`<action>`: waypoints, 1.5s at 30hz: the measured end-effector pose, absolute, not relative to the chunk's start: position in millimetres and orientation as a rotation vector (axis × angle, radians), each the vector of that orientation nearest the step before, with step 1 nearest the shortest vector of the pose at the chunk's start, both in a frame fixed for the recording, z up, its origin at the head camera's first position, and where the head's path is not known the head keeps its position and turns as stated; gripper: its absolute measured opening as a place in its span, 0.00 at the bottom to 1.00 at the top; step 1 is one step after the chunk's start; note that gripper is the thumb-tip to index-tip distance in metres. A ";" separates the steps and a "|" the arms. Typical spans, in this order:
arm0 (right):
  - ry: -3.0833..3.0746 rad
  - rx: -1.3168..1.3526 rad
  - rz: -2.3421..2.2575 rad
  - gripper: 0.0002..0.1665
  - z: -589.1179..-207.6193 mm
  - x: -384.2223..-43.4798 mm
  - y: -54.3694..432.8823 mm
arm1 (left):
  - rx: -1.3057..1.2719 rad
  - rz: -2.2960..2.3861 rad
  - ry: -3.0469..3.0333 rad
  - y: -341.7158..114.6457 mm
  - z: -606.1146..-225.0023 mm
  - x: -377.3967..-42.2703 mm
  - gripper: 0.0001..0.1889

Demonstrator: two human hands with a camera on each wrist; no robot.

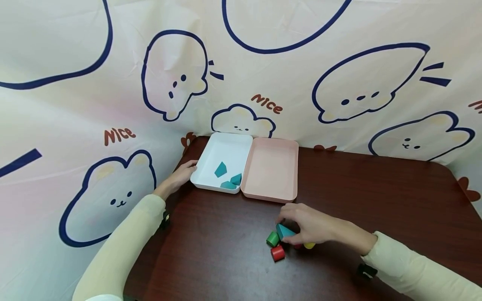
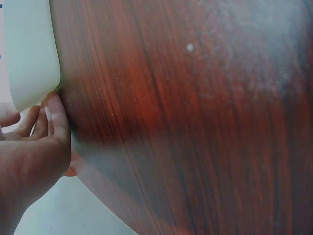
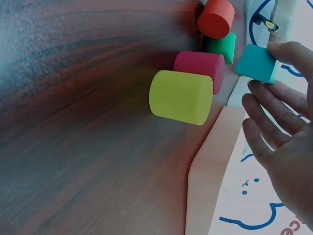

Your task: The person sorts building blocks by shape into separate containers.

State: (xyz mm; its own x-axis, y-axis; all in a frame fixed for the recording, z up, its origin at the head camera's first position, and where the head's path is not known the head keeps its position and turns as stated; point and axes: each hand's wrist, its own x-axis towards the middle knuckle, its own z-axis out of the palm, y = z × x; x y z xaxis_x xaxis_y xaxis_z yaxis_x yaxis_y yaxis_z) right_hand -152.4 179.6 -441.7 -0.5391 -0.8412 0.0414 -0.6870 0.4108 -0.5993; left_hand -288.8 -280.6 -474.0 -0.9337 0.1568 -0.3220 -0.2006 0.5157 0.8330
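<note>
My right hand (image 1: 309, 223) pinches a teal angular block (image 1: 285, 232) between thumb and fingers, just over a few cylinder blocks. In the right wrist view, the teal block (image 3: 256, 63) is held at the fingertips, apart from the yellow cylinder (image 3: 181, 97), magenta cylinder (image 3: 200, 68), green cylinder (image 3: 221, 47) and red cylinder (image 3: 216, 18). At the left side of the white tray (image 1: 203, 169), my left hand (image 1: 181, 174) holds its edge. The left wrist view has the thumb and bent fingers at the tray's wall (image 2: 32, 58). Several teal blocks (image 1: 221, 169) lie inside that tray.
A pink tray (image 1: 270, 167) stands against the white tray's right side, with nothing in it. Both are at the back of the dark brown wooden table (image 1: 211, 242). A patterned cloth (image 1: 286, 79) hangs behind and to the left.
</note>
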 end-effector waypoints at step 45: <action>2.550 -1.359 -0.844 0.25 -413.3 -211.9 134.6 | -0.041 1.367 2.402 -279.9 -473.0 -289.1 0.30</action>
